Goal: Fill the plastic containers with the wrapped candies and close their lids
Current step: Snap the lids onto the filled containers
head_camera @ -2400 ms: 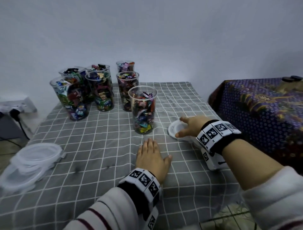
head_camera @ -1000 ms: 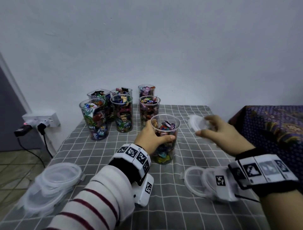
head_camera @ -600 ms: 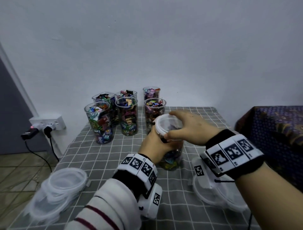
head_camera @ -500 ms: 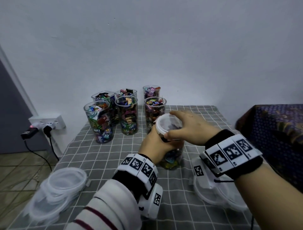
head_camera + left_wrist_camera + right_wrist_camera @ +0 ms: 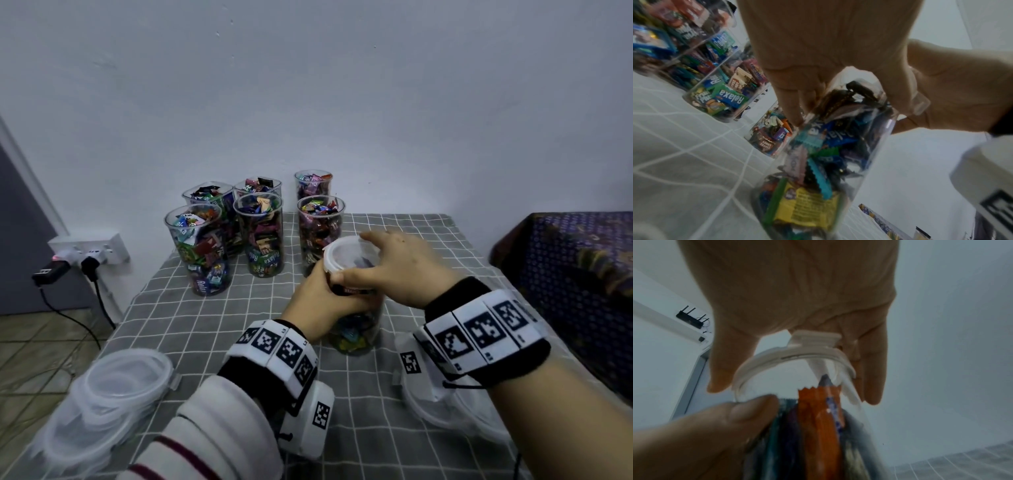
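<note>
A clear plastic container [image 5: 354,337] full of wrapped candies [image 5: 812,191] stands on the grey checked tablecloth [image 5: 212,329]. My left hand [image 5: 317,305] grips its upper side, fingers wrapped round the wall [image 5: 797,104]. A white translucent lid [image 5: 349,255] sits on its mouth. My right hand [image 5: 394,263] holds that lid from above, thumb at the near rim and fingers over the far rim [image 5: 795,356]. Several more candy-filled containers [image 5: 260,233] stand without lids at the back of the table.
A stack of clear lids [image 5: 99,401] lies at the table's front-left corner. More lids [image 5: 455,414] lie under my right forearm at the front right. A wall socket with plugs [image 5: 85,257] is at the left. A dark patterned cloth [image 5: 575,274] covers furniture at the right.
My right hand lifted a lid from the table and set it on the container. My left hand rose from the cloth and took hold of the container. Over the last half second, little moved.
</note>
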